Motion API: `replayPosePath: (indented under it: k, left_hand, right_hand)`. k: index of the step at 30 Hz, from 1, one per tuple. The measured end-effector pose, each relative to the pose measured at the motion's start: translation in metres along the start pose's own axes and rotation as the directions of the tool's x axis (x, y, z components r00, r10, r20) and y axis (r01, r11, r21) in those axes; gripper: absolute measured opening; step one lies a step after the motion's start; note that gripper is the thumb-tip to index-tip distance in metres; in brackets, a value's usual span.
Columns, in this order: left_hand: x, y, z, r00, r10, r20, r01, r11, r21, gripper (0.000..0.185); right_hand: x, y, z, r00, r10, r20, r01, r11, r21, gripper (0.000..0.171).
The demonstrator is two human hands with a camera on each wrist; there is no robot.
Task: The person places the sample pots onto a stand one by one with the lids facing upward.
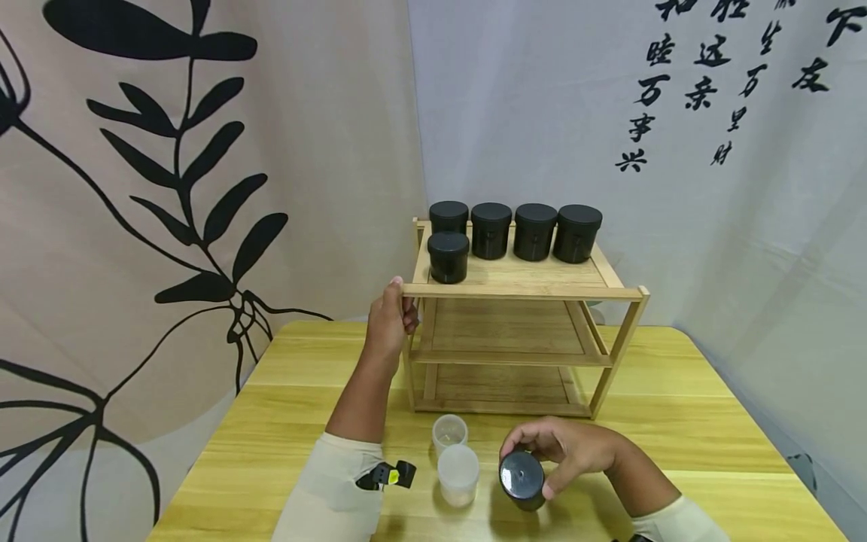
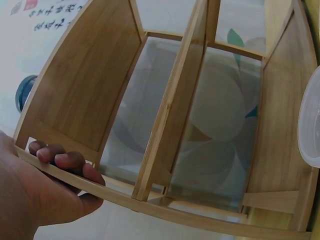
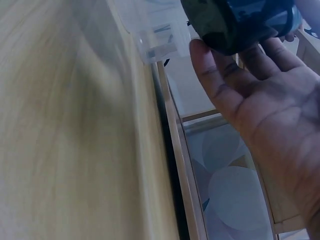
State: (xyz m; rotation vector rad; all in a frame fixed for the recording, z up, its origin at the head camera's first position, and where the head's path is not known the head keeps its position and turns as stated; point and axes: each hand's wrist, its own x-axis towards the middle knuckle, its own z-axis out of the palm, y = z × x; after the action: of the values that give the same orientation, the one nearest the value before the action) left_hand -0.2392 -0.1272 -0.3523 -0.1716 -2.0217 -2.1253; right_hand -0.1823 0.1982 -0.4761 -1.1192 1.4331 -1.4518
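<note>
Two bare hands at a three-tier wooden rack [image 1: 525,291] standing on a yellow wood-grain tabletop [image 1: 677,421]. The left hand [image 1: 391,324] is at the rack's upper front corner on the person's left; its grip is clamped on the frame, with four fingers passing to the inner side, as the left wrist view shows. The right hand [image 1: 565,455] is in front of the rack; its grip is closed about the sides of a lidded black jar [image 1: 521,476], thumb on one side and fingers on the other. The jar's glossy round top faces upward; whether its base touches the tabletop cannot be told.

Just to the left of this jar stand two translucent plastic containers, a farther one [image 1: 450,431] and a nearer one [image 1: 458,474], the nearer partly overlapping the farther in the head view. On the rack's top tier are five black lidded jars: a back row of four [image 1: 535,233] and a single front jar [image 1: 448,257] before the leftmost. Behind hangs a pale fabric backdrop [image 1: 339,150], printed with black leafy stems on the left and columns of Chinese characters on the right.
</note>
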Motion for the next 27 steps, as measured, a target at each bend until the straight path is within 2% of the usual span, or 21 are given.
replayPosePath:
  k: [5,11,21,27]
  left_hand:
    - [-0.001,0.001,0.001,1.0,0.009,0.007,-0.01,1.0,0.009,0.05]
    - [-0.001,0.001,0.001,1.0,0.012,0.012,-0.012,1.0,0.008,0.051]
    - [-0.001,0.001,0.001,1.0,-0.005,0.008,0.005,1.0,0.006,0.051]
    - [0.0,0.0,0.002,1.0,0.003,0.007,-0.003,1.0,-0.001,0.051]
  right_hand:
    - [0.001,-0.005,0.001,0.995,-0.099,0.002,0.099,0.995,0.029,0.061]
    - [0.002,-0.009,0.001,0.974,-0.227,0.001,0.227,0.974,0.023,0.062]
    - [0.004,-0.02,0.007,0.966,-0.257,-0.023,0.258,0.966,0.02,0.059]
    - [0.006,-0.026,0.009,0.968,-0.238,-0.082,0.247,0.96,0.131,0.054]
